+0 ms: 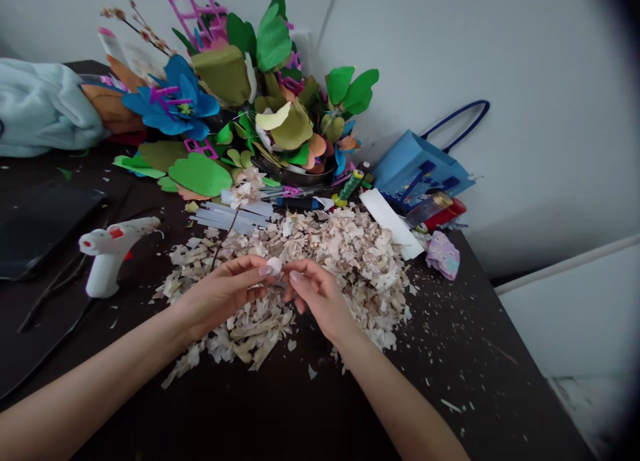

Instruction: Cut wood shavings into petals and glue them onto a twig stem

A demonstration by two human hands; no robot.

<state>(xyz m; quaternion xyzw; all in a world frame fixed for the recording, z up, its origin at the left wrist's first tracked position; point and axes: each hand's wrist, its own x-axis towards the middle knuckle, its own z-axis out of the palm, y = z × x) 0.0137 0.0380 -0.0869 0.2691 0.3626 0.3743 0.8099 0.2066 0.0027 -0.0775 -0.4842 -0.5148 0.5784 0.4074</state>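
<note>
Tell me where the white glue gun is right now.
In the head view, the white glue gun is on the dark table at the left, between the flat black object and the pile of pale scraps.

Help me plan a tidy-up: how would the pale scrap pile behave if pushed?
The scrap pile would probably spread and scatter, being loose, separate pieces. Thin and papery-looking, they seem light and may bend or crumple easily.
</note>
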